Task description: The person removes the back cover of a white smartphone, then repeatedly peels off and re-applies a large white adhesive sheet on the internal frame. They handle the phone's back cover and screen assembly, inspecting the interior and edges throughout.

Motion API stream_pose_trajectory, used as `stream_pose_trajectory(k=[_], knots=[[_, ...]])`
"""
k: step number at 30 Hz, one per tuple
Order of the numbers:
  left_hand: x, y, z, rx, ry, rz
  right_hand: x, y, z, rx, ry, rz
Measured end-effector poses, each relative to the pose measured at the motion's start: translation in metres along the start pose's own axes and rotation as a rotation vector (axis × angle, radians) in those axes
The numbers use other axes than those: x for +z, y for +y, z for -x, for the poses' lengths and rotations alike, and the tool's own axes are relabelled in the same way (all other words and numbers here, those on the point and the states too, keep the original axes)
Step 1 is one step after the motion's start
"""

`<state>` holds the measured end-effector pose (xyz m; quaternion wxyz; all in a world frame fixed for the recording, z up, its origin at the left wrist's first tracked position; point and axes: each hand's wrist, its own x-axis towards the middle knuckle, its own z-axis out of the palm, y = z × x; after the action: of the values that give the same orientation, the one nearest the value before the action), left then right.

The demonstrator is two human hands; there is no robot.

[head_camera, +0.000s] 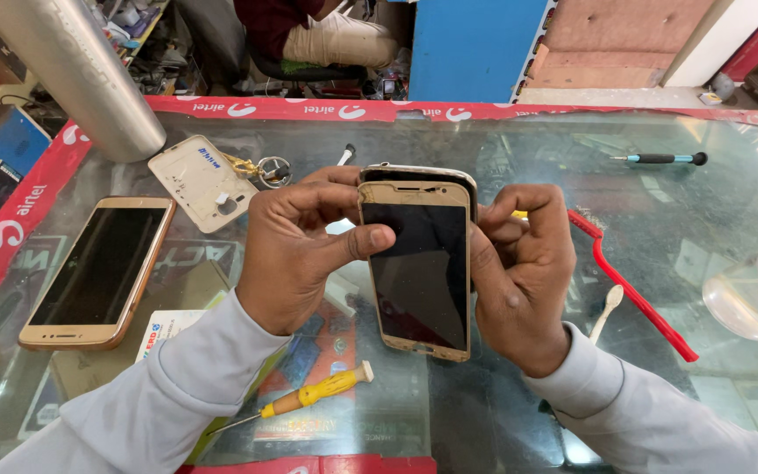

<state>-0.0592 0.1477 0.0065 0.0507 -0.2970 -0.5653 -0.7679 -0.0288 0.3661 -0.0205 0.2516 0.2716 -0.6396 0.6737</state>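
Gripping a gold-framed smartphone with a dark screen (418, 268) above a glass-topped desk with a red border (572, 140), the left hand (296, 254) pinches its left edge, thumb pressed flat across the glass near the top corner. The right hand (519, 272) curls around the opposite edge, fingers closed behind the body, where the screen panel sits slightly lifted from the back shell at the top. Just left of the hands lies a second gold smartphone (98, 272), face up, and beyond it a cream plastic back cover (202, 182) beside a bunch of keys (261, 168). A yellow-handled screwdriver (313, 395) rests near the left sleeve. To the right lie a red plastic strip (629, 290), a small white spatula tool (607, 309), and, further back, a teal-and-black screwdriver (660, 159).
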Motion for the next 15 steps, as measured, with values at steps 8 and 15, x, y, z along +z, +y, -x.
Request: stream_pose_trajectory(k=[8,15], knots=[[0.006,0.008,0.002,0.002,0.084,-0.186,0.002,-0.007,-0.001,0.048,-0.004,0.089],[0.017,0.014,0.007,0.153,0.15,-0.389,-0.004,-0.005,-0.001,0.021,-0.016,-0.03]])
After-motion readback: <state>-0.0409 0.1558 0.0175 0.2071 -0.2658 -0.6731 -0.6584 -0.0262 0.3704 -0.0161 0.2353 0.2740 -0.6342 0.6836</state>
